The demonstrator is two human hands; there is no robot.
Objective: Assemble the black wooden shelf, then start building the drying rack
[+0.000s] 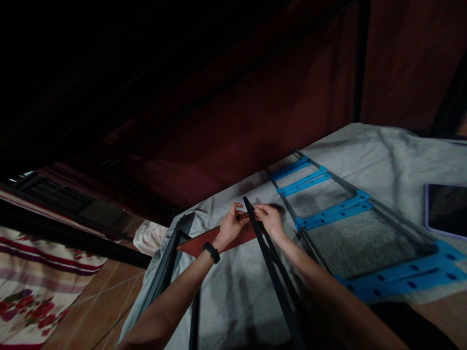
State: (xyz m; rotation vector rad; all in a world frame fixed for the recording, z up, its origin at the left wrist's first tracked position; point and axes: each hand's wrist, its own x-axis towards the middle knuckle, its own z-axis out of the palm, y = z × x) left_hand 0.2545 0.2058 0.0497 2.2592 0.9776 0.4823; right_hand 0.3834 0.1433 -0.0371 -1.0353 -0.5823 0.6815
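My left hand [230,227], with a dark band on the wrist, is curled around the upper edge of a reddish-brown board [204,241]. The board's right end meets a long black metal bar [268,260], which slants from between my hands down toward me. On the bar's other side, my right hand [270,219] is closed in a pinch close to its upper end. Something tiny and pale shows at those fingertips, too small to name. A second dark bar [282,270] runs just beside the first.
A grey cloth [233,301] lies underneath. To the right are dark frames with blue perforated strips [335,214] and a phone-like dark device [447,209]. Dark bars [166,267] lie stacked at the left edge. Beyond hangs a dark red curtain [255,126]; floral fabric [36,287] hangs over the tiled floor.
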